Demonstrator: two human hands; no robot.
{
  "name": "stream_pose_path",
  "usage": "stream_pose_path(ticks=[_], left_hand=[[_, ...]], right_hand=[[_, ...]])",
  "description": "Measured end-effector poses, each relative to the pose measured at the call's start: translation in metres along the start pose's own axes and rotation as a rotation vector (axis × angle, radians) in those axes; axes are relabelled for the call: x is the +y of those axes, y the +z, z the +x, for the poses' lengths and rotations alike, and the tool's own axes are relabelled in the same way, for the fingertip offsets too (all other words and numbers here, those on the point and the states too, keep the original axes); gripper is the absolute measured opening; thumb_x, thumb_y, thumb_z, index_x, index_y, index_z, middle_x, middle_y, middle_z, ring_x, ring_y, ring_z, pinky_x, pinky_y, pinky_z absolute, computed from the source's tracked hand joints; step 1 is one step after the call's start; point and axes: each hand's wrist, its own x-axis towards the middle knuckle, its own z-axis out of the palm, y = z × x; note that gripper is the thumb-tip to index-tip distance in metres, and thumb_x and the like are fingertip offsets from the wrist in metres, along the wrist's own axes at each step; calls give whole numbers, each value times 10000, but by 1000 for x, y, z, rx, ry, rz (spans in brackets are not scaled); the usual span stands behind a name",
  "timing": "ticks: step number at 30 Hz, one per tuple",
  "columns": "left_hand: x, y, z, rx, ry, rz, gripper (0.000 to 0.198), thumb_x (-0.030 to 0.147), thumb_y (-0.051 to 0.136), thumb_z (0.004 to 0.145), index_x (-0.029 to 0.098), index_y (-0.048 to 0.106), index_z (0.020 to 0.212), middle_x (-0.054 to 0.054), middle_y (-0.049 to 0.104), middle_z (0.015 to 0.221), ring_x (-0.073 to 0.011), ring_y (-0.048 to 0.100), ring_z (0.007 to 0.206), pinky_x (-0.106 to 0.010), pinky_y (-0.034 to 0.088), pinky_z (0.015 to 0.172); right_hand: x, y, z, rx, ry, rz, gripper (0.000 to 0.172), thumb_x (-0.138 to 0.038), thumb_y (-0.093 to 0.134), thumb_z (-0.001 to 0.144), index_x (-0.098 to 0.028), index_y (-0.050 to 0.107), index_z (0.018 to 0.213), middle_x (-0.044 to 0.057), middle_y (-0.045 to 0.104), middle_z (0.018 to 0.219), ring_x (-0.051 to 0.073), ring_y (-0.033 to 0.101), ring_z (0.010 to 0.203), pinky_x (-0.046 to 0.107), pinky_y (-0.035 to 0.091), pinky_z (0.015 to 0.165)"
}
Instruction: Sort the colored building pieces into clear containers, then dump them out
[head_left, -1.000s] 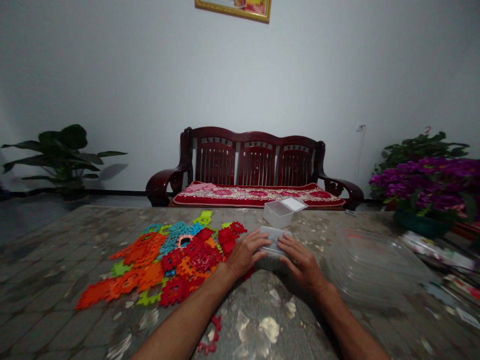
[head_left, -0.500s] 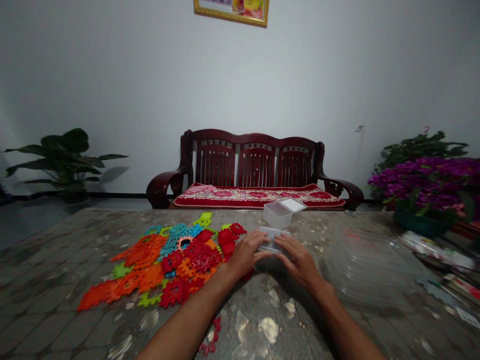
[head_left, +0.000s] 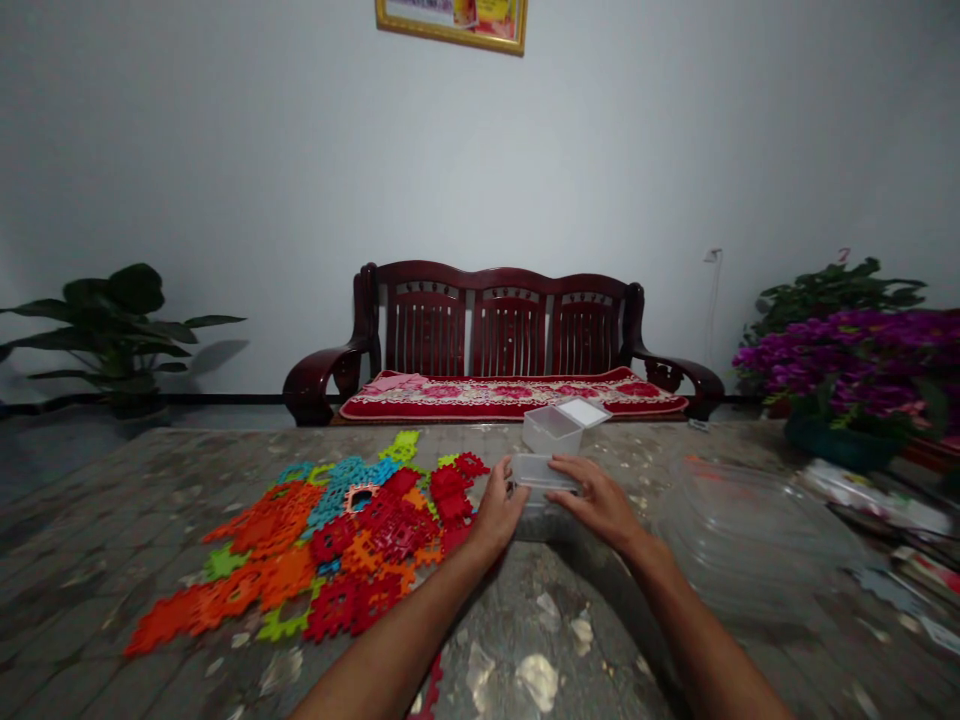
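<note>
Between my hands is a small clear plastic box (head_left: 541, 472), tilted so that its long flat side faces me. My left hand (head_left: 501, 505) grips its left end, with the thumb at the near side. At its right end, my right hand (head_left: 592, 492) pinches it between thumb and fingers. Just behind, an open translucent box (head_left: 553, 428) with its white lid (head_left: 584, 412) folded back stands on the table (head_left: 570, 640). Left of my left hand lies a spread heap of gear-edged plastic pieces (head_left: 397, 520) in red, orange, blue and green.
Large clear plastic containers (head_left: 750, 530) stand right of my right arm. Beyond them are a purple flower pot (head_left: 844, 440), a plastic bag (head_left: 874, 500) and small items at the right edge. A red wooden bench (head_left: 510, 335) stands behind the table.
The small clear box has been tipped up, and my fingers have moved from its top to its two ends. The view has shifted slightly.
</note>
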Motion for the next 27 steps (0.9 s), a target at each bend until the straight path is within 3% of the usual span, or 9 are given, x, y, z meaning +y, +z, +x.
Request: stream_pose_path(ticks=[4, 8, 11, 13, 16, 19, 22, 24, 27], left_hand=[[9, -3, 0, -88, -87, 64, 524, 266, 503, 902, 128, 477, 1408, -168, 628, 1379, -261, 623, 1230, -362, 483, 1042], [21, -11, -1, -186, -116, 189, 482, 260, 471, 889, 146, 553, 1351, -121, 676, 1328, -244, 626, 1218, -321, 467, 1043], [28, -16, 0, -218, -121, 316, 479, 269, 459, 898, 136, 571, 1344, -140, 673, 1330, -275, 608, 1239, -349, 436, 1073], [31, -19, -1, -236, -121, 394, 469, 292, 443, 919, 128, 589, 1333, -165, 686, 1296, -314, 615, 1223, -390, 436, 1066], [32, -21, -5, -246, -95, 464, 472, 332, 420, 956, 153, 578, 1363, -163, 687, 1294, -329, 621, 1219, -403, 430, 1064], [30, -22, -8, -236, -67, 492, 511, 334, 419, 964, 186, 509, 1444, -135, 694, 1285, -308, 642, 1187, -381, 448, 1045], [23, -22, -8, -206, -92, 315, 569, 305, 419, 936, 208, 461, 1495, -111, 699, 1269, -289, 682, 1067, -368, 549, 885], [17, -23, -6, -163, -115, 137, 590, 293, 419, 916, 219, 459, 1500, -98, 679, 1312, -274, 678, 1069, -346, 579, 801], [8, -27, -3, -95, -117, -14, 545, 365, 430, 938, 210, 518, 1452, -91, 666, 1350, -252, 662, 1143, -326, 580, 831]], right_hand=[[-3, -1, 23, 139, 101, 37, 503, -410, 739, 777, -233, 701, 1246, 105, 750, 1189, 291, 695, 1086, 453, 512, 1000], [4, -4, 46, 226, 237, 116, 583, -368, 729, 754, -255, 633, 1318, 72, 733, 1219, 273, 660, 1133, 418, 475, 1033], [13, -5, 49, 83, 543, 272, 418, -482, 684, 796, -243, 702, 1139, 66, 742, 1158, 286, 646, 1132, 395, 503, 962], [17, -5, 45, -44, 691, 361, 428, -578, 644, 815, -203, 726, 1004, 96, 759, 1040, 297, 679, 1024, 395, 540, 849], [18, -3, 35, -184, 801, 428, 502, -649, 617, 825, -168, 731, 914, 137, 758, 931, 284, 703, 851, 404, 551, 728], [14, -3, 31, -226, 870, 494, 571, -704, 534, 866, -176, 726, 971, 141, 750, 944, 266, 696, 839, 402, 546, 716], [6, -3, 37, -175, 793, 528, 623, -741, 458, 889, -196, 721, 1037, 110, 751, 928, 263, 685, 853, 390, 542, 699], [0, 1, 44, -98, 618, 475, 655, -765, 421, 887, -196, 733, 971, 97, 756, 914, 269, 677, 852, 379, 531, 693], [-10, 14, 52, 47, 326, 196, 688, -746, 308, 931, -209, 717, 795, 85, 747, 826, 259, 657, 798, 363, 504, 722]])
